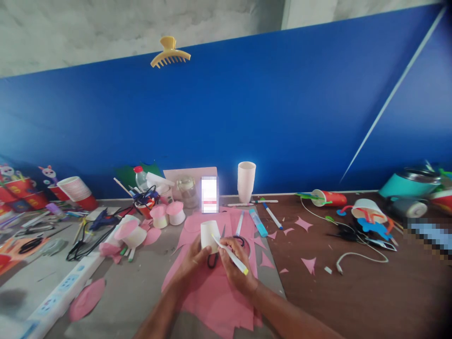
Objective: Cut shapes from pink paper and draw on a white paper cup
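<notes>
My left hand (195,258) is closed round a white paper cup (209,231), which is tilted a little over the pink paper (212,301). In my right hand (236,263) is a white marker (232,256) with a yellow end. Its upper end reaches the side of the cup; whether the tip touches cannot be made out. Partly hidden behind the hands lie scissors, one black handle loop (212,261) showing below the cup. A white pen (240,223) and a light-blue tube (258,223) rest just beyond my right hand.
A stack of white cups (246,181) stands by the blue partition, near a lit phone (209,194). Pink-topped cups (175,213) and a power strip (67,287) are on the left. Pink scraps (309,265), a cable (360,254) and a decorated cup (369,211) lie to the right.
</notes>
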Available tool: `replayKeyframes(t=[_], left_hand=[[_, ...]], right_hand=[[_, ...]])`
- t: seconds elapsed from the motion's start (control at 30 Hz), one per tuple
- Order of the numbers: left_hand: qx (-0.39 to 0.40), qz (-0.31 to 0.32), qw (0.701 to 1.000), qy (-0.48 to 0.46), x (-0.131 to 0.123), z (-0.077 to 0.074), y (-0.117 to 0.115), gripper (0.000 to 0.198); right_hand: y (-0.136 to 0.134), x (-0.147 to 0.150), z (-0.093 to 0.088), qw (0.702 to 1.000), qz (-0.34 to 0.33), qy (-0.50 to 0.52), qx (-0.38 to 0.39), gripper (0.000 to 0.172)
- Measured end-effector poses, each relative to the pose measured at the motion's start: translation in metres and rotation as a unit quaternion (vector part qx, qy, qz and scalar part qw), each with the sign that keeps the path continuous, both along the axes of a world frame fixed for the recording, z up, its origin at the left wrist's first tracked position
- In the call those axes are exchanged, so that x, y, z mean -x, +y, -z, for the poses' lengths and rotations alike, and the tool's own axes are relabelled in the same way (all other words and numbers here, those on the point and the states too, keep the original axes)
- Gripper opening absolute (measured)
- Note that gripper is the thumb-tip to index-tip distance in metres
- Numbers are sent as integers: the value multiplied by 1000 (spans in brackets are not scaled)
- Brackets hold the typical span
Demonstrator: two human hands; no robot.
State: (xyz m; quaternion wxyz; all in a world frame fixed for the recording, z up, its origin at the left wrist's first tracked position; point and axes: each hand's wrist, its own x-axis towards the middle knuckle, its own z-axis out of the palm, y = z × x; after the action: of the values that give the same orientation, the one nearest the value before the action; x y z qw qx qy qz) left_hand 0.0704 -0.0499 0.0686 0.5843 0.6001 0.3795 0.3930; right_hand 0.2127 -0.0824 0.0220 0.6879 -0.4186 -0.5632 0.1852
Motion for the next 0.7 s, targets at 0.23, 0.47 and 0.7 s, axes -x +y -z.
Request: replayKeyframes(t=[0.23, 0.47, 0.7], left_hand=[[29, 4, 999, -37, -7, -6, -3, 45], [32, -1, 999, -43, -8, -10, -4, 45], [10, 11, 999, -46, -4, -5, -2, 43]], right_hand=[[1, -1, -1, 1000, 10, 9, 18, 16], [0, -2, -2, 1000, 15, 2, 20, 12], [0, -3, -2, 1000, 15, -8, 7, 10]])
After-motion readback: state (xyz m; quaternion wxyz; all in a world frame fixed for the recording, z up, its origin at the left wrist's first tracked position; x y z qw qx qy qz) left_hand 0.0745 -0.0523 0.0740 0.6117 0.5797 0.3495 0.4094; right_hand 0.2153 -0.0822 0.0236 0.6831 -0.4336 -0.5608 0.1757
